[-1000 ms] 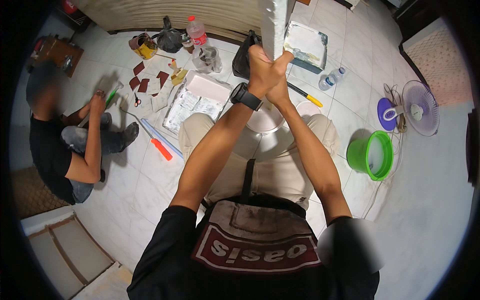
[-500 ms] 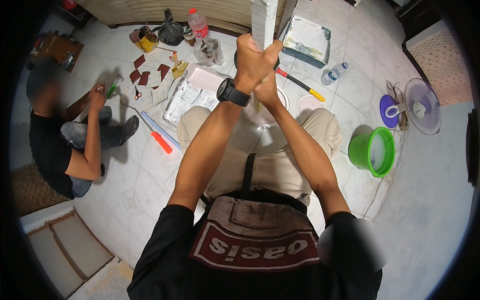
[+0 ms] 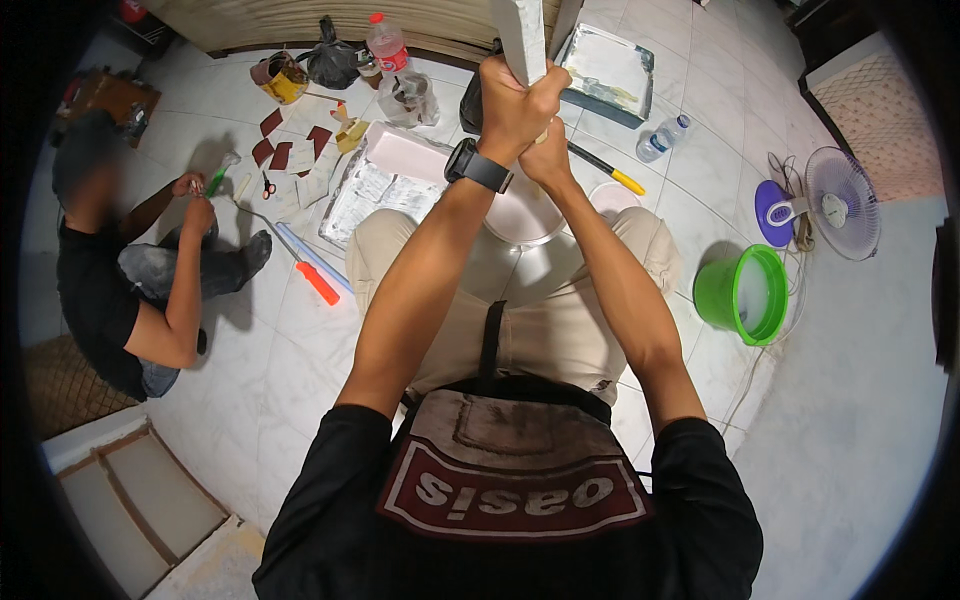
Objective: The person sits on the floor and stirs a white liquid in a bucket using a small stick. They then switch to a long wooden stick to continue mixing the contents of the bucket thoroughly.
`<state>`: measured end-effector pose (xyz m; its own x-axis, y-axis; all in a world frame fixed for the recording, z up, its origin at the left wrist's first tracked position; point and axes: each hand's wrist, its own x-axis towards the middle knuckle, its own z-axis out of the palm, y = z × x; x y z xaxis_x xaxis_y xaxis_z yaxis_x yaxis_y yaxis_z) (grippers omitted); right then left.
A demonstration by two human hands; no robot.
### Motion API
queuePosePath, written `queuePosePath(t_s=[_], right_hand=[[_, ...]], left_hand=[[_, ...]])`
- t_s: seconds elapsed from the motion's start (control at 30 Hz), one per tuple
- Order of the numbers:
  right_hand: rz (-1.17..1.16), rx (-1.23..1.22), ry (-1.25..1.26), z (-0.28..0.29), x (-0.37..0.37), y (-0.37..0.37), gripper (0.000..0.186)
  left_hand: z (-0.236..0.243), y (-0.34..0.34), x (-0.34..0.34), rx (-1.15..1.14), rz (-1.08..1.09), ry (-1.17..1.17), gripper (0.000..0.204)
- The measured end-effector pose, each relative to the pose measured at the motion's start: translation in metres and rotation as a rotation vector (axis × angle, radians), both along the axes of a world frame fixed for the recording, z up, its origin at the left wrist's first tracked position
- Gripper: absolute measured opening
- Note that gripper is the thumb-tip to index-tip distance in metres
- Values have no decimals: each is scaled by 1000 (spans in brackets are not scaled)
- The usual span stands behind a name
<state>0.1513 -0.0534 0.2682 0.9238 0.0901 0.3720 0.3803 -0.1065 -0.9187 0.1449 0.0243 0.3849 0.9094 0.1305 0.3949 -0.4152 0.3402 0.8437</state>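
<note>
Black shirt w/ a red-and-white patch fills the near edge; both forearms run up from it, nearly straight, converging over the lap. Beige trousers below, knees apart, w/ a white bucket (image 3: 523, 215) standing on the floor between them, directly under the hands, likely so drips fall back in. Left hand (image 3: 513, 105), watch on the wrist, is clamped in a fist round a white roller (image 3: 522, 35) held upright; right hand (image 3: 549, 160) sits just under it, fingers closed on the same shaft, touching the left. Stacked two-hand grip probably gives leverage & keeps the thing steady; its top runs out of view.

Farther out on the tile floor (image 3: 860, 420): green bucket (image 3: 745, 295) to the right, small fan (image 3: 838, 205) beyond it, paint tray (image 3: 608, 70) behind the hands, water bottle (image 3: 663, 140) near it. To the left, another person (image 3: 110, 270) sits on the floor working w/ small items, orange-handled tool (image 3: 310, 272) lying close by.
</note>
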Motion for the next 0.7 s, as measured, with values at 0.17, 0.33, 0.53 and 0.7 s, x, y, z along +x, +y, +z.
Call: queuePosePath(t_s=[0.17, 0.33, 0.53, 0.7], right_hand=[[-68, -5, 159, 1, -22, -2, 15], [44, 158, 81, -3, -24, 19, 9], [25, 255, -231, -4, -18, 31, 18], [-53, 127, -311, -18, 3, 17, 23]], left_hand=[[11, -1, -12, 11, -75, 124, 36], [6, 14, -6, 154, -19, 85, 30], [10, 11, -21, 291, 140, -112, 18], [-3, 8, -10, 210, 95, -185, 27]])
